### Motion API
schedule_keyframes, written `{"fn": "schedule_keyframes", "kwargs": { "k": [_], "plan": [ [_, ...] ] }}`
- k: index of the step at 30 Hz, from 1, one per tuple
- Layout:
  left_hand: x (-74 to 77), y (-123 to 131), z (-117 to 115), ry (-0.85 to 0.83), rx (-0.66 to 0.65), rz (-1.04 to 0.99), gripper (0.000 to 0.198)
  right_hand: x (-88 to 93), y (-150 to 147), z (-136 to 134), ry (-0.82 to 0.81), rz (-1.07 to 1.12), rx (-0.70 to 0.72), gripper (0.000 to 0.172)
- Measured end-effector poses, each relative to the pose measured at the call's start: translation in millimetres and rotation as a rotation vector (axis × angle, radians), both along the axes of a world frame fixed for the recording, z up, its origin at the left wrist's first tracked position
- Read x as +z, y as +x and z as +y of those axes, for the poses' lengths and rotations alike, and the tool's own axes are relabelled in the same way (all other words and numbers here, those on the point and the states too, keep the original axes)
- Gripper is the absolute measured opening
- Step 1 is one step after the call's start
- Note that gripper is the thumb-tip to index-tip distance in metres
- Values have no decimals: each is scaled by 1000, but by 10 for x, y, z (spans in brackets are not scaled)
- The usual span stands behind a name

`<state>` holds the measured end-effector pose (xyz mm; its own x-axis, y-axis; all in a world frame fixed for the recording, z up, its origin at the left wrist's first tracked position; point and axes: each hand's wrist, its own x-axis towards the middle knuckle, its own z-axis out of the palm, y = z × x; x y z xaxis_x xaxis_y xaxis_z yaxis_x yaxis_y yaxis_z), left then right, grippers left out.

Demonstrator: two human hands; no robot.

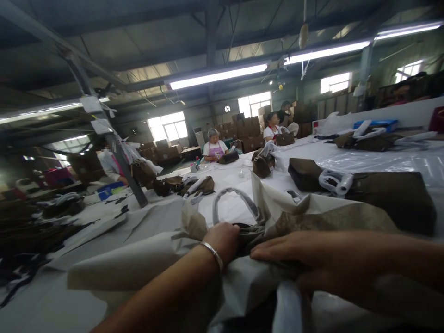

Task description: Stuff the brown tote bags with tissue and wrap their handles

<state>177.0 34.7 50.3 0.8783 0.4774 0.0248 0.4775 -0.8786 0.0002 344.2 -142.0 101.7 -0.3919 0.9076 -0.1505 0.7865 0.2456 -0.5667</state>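
Note:
In front of me is a handbag with its opening between my hands. Its far handle stands up in a pale wrap, and its near wrapped handle shows at the bottom. Large crumpled sheets of greyish-white paper spread out around the opening. My left hand, with a silver bracelet at the wrist, is closed at the dark folds of the opening; its fingertips are hidden. My right hand lies palm down, fingers stretched out, on the paper at the right of the opening.
Dark bags with wrapped handles lie on the white table to the right, with others farther back. A slanted metal post stands left. Several people are around the table. Dark pieces are heaped far left.

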Motion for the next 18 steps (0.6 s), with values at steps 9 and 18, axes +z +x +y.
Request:
{"fn": "schedule_keyframes", "kwargs": {
  "k": [9, 18],
  "plan": [
    [245, -720, 270, 223, 45, 25, 60, -162, 148, 539, -404, 445, 180, 56],
    [174, -972, -266, 15, 312, 78, 38, -874, -439, 553, 103, -93, 24, 94]
  ]
}}
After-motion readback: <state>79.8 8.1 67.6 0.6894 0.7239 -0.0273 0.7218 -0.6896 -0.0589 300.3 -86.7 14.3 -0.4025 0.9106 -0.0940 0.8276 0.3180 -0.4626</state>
